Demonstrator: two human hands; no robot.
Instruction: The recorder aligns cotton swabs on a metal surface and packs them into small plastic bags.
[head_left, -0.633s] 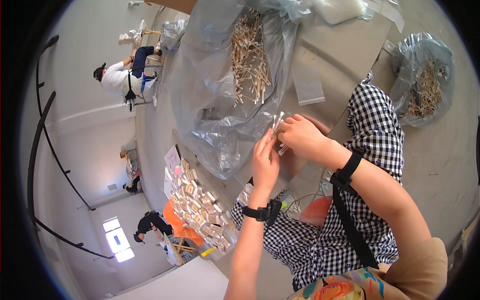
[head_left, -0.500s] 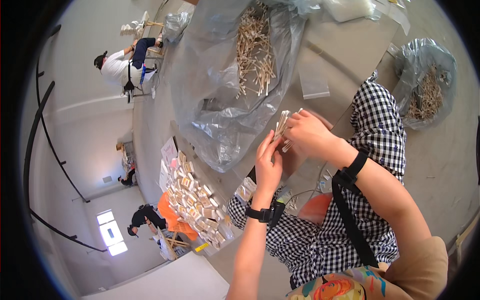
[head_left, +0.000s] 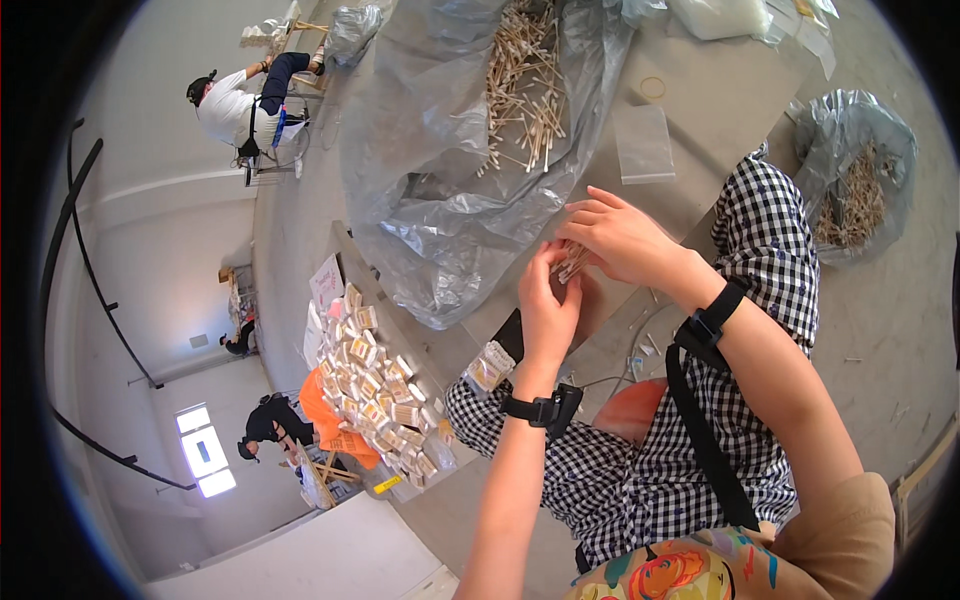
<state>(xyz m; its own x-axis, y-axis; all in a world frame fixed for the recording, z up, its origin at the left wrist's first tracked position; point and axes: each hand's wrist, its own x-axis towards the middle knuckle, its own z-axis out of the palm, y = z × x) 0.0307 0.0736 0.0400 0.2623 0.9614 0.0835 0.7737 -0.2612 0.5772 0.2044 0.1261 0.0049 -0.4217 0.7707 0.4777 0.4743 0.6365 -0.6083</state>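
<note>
A small bundle of cotton swabs [head_left: 571, 262] is between my two hands, at the near edge of the brown work surface. My left hand [head_left: 548, 300] is closed round the bundle from the left, with its thumb on the near side. From the right, my right hand [head_left: 625, 240] curves over the bundle and grips it, its upper fingers reaching past the sticks. Both hands partly hide the swabs. Beyond them, a large grey plastic bag [head_left: 430, 240] lies spread out, with a heap of loose cotton swabs [head_left: 525, 90] inside.
A clear zip bag [head_left: 645, 145] and a rubber band [head_left: 652, 87] lie beyond my right hand. At the right stands another plastic bag [head_left: 860, 120] of swabs. Many packed swab bundles [head_left: 375, 385] are piled at the left. Other people [head_left: 245, 110] sit farther off.
Both hands have drawn closer around the bundle, which now shows less. My right hand's fingers have stretched out over it. The view has shifted slightly.
</note>
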